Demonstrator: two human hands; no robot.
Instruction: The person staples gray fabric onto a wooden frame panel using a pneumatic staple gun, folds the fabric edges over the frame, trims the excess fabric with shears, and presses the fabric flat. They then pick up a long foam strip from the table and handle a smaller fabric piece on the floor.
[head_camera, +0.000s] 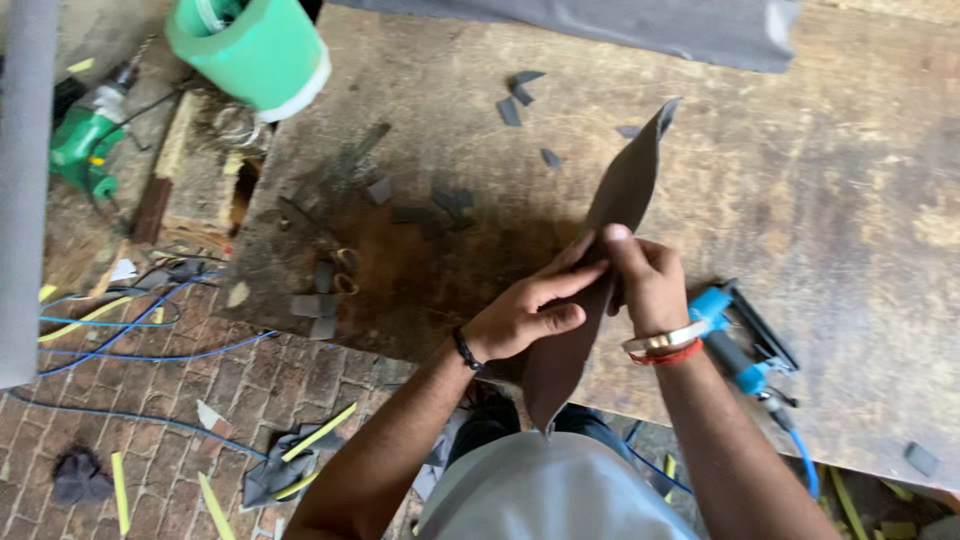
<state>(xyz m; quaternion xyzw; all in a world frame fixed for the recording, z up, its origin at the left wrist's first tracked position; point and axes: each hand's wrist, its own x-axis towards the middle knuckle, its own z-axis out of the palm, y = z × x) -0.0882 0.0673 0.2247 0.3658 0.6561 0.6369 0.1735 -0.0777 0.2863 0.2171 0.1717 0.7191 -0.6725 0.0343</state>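
Brown leather-like sheet (610, 250), long and pointed, held upright between both hands above the plywood counter (850, 200). Left hand (525, 315) pinches its near edge; right hand (650, 285) grips the opposite side, thumb on top. Blue pneumatic stapler (745, 345) lies just beside the right wrist.

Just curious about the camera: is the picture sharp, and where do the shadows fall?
Head view: soft, even daylight, no glare; a dark shadow on the board left of the hands; left hand, right hand and sheet slightly soft; edges bend a little.
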